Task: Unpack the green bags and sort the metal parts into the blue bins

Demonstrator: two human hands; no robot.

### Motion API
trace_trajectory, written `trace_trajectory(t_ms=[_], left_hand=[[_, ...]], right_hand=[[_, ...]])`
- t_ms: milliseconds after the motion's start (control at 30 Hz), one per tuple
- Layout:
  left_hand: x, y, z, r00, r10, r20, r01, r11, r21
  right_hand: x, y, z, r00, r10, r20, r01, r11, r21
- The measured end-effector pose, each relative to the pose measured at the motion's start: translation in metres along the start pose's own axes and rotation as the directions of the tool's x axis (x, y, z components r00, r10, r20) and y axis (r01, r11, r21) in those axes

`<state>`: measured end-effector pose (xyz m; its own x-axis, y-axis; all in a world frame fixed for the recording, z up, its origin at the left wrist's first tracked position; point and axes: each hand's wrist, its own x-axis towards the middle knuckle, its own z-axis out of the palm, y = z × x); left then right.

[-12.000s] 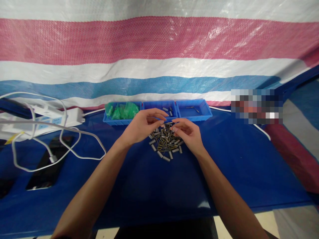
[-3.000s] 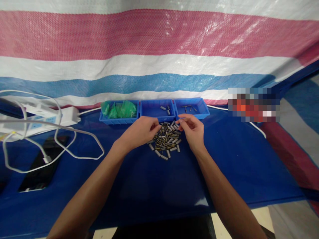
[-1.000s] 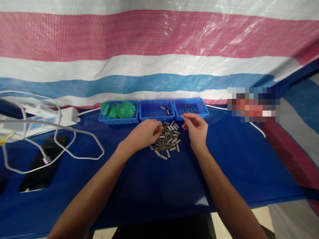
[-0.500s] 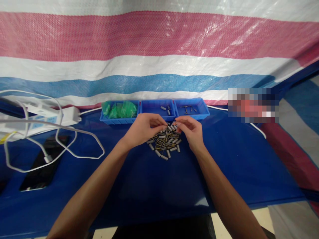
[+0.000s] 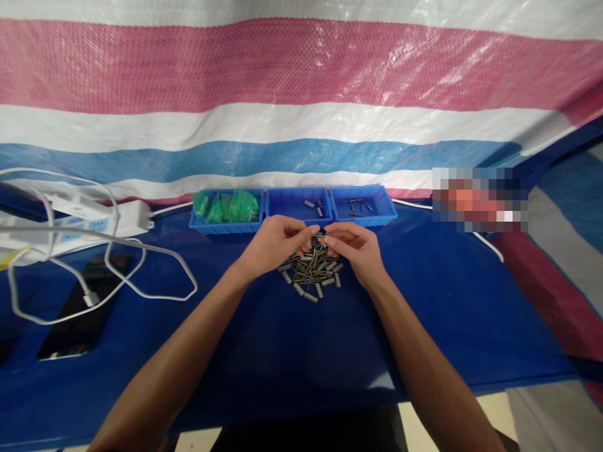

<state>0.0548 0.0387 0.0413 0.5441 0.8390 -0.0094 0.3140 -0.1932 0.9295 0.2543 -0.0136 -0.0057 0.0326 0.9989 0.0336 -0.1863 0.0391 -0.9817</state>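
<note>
A heap of thin metal pins point(image 5: 308, 274) and short grey cylinders point(image 5: 311, 297) lies on the blue tabletop point(image 5: 301, 351). Over the far edge of this heap, my left hand point(image 5: 277, 243) has its thumb and fingers pinched together. Close beside it, my right hand point(image 5: 355, 246) is pinched too, its fingertips nearly meeting the left ones. Whatever small pieces the fingertips hold are too small and too covered to make out. Just behind the hands stand a blue bin point(image 5: 287, 199) with a few grey cylinders and another blue bin point(image 5: 377, 220) with several thin pins.
At the left of the row, a third blue bin point(image 5: 226, 229) holds green plastic bags point(image 5: 235, 206). Farther left are a white power strip point(image 5: 134, 216), looped white cables point(image 5: 164, 297) and a black phone point(image 5: 78, 326). A striped plastic sheet point(image 5: 301, 69) hangs behind the bins.
My hands have drawn closer together over the far side of the heap; the right one moved slightly left. The bins and the heap look much the same.
</note>
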Motion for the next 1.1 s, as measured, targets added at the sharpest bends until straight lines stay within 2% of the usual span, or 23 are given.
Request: trace_trajectory(t_ms=[233, 700, 767, 833, 900, 1000, 1067, 1100], left_hand=[[0.0, 0.002, 0.001, 1.0, 0.0, 0.024, -0.001, 0.998, 0.065], [-0.001, -0.001, 0.0, 0.998, 0.013, 0.067, -0.02, 0.994, 0.106], [-0.001, -0.002, -0.001, 0.998, 0.024, 0.05, -0.03, 0.991, 0.129], [0.0, -0.002, -0.002, 0.999, 0.029, 0.013, -0.031, 0.979, 0.202], [-0.001, -0.002, -0.003, 0.999, 0.044, -0.01, -0.038, 0.943, 0.332], [-0.002, -0.004, -0.002, 0.993, 0.102, 0.059, -0.118, 0.854, 0.506], [-0.003, -0.005, 0.001, 0.985, 0.118, 0.128, -0.17, 0.811, 0.56], [-0.003, -0.006, 0.003, 0.982, 0.111, 0.153, -0.18, 0.796, 0.579]], right_hand=[[0.001, 0.0, 0.0, 1.0, 0.007, -0.019, -0.007, 1.0, -0.006], [0.002, 0.002, 0.0, 0.999, 0.037, 0.027, -0.038, 0.999, 0.01], [0.003, 0.002, 0.0, 1.0, 0.022, 0.004, -0.022, 1.0, -0.014], [0.004, 0.003, -0.002, 0.997, -0.027, -0.076, 0.023, 0.998, -0.054], [0.006, 0.003, -0.006, 0.969, -0.117, -0.216, 0.092, 0.989, -0.119], [0.009, 0.005, -0.012, 0.862, -0.259, -0.436, 0.165, 0.956, -0.242], [0.01, 0.006, -0.015, 0.804, -0.299, -0.513, 0.172, 0.944, -0.282], [0.01, 0.006, -0.016, 0.792, -0.303, -0.53, 0.168, 0.943, -0.288]])
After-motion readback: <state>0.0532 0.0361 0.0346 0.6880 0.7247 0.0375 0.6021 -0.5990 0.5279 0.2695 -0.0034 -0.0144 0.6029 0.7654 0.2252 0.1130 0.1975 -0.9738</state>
